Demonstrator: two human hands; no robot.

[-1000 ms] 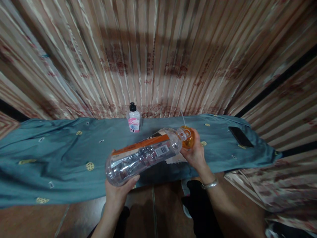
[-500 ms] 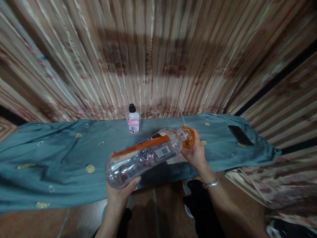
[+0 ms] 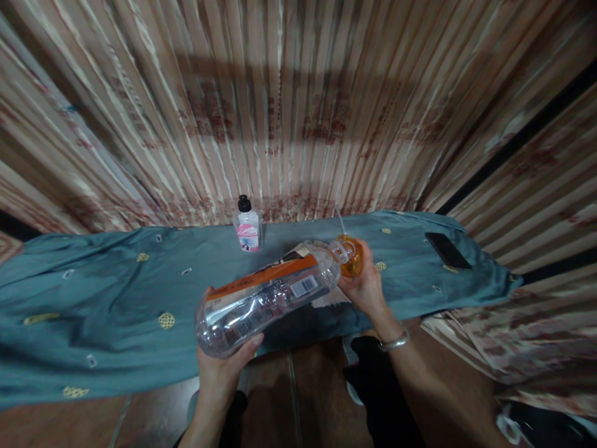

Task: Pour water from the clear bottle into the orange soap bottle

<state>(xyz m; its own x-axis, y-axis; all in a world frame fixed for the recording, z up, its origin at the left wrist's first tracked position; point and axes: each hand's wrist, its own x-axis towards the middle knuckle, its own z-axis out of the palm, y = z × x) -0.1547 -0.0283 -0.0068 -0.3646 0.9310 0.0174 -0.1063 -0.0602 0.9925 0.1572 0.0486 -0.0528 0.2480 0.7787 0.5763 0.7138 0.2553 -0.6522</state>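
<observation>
A large clear plastic bottle (image 3: pixel 275 298) with an orange label and a barcode is tilted across the middle, its neck to the right and a little higher than its base. My left hand (image 3: pixel 226 367) is closed round the bottle's base from below. My right hand (image 3: pixel 366 280) grips a see-through amber piece (image 3: pixel 352 256) right at the bottle's mouth; whether it is a cap or a small container I cannot tell. A thin pale tube (image 3: pixel 339 218) sticks up just above the amber piece. The fingers behind both things are partly hidden.
A small bottle (image 3: pixel 248 230) with a black cap and pink label stands at the back of the blue-green cloth (image 3: pixel 116 298). A dark phone (image 3: pixel 448 250) lies on the right. Behind hangs a pleated curtain (image 3: pixel 280 124); tiled floor (image 3: pixel 270 398) shows below.
The view has shifted slightly, so everything sits a little further left. Both hands keep their hold, and the large bottle's tilt looks nearly the same.
</observation>
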